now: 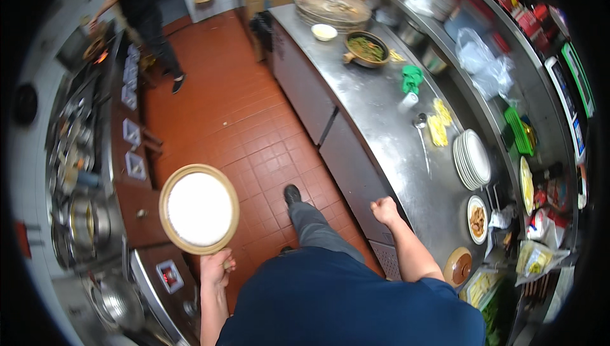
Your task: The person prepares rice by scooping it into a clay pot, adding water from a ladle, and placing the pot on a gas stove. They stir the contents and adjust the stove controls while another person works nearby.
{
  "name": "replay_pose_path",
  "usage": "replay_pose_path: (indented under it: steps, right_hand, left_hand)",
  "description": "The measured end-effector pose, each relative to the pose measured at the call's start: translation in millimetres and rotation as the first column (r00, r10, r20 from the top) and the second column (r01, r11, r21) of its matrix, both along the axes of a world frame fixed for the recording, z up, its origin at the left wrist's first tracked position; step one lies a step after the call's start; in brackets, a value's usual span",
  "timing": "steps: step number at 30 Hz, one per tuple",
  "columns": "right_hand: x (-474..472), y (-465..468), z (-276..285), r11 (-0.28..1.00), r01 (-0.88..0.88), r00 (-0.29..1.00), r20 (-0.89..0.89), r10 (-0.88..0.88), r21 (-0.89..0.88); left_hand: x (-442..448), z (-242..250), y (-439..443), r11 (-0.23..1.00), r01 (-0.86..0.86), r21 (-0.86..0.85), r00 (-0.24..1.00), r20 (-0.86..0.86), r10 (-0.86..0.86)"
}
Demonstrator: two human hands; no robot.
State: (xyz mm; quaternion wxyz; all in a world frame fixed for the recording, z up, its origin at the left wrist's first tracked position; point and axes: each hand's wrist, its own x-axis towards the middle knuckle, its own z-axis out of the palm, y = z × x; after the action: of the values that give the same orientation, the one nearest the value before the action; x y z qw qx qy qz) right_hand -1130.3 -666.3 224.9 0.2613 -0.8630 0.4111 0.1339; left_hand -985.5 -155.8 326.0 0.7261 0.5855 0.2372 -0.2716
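My left hand (218, 267) is closed around the handle of a round clay pot (163, 210) with a tan rim, held out over the tiled floor. Its inside shows bright white, and what it holds cannot be told. My right hand (385, 210) is a loose fist in the air beside the edge of the steel counter (371, 136), with nothing visible in it. On that counter a clay pot of green food (366, 49) stands near a small white bowl (324, 32). Farther along lie a ladle (421, 127), a stack of white plates (469, 160) and a plate of brown food (477, 219).
A person (143, 12) in dark clothes works at the stove at the upper left, near a flame (101, 56). Stove and pots (90, 222) line the left. Shelves (438, 36) run above the counter's right side. A brown lid (458, 265) lies by my right elbow.
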Motion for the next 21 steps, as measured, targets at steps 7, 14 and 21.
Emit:
replay_pose_path:
  steps: [7,14,21]
  right_hand:
    - [147.4,-95.9,27.8,0.895,0.41,0.871,0.365,-0.328,-0.175]
    - [102.9,-238.3,44.9,0.678,0.642,0.577,-0.357,-0.734,-0.358]
    - [7.4,-220.7,-25.8,0.808,0.52,0.85,0.071,-0.522,-0.277]
  left_hand:
    - [150.9,-8.9,-44.6,0.995,-0.078,0.06,0.997,0.005,0.078]
    - [279.7,-6.9,-77.8,0.993,-0.044,0.11,0.999,-0.009,0.045]
    - [380.9,13.8,-94.5,0.998,-0.006,0.064,0.999,-0.033,0.008]
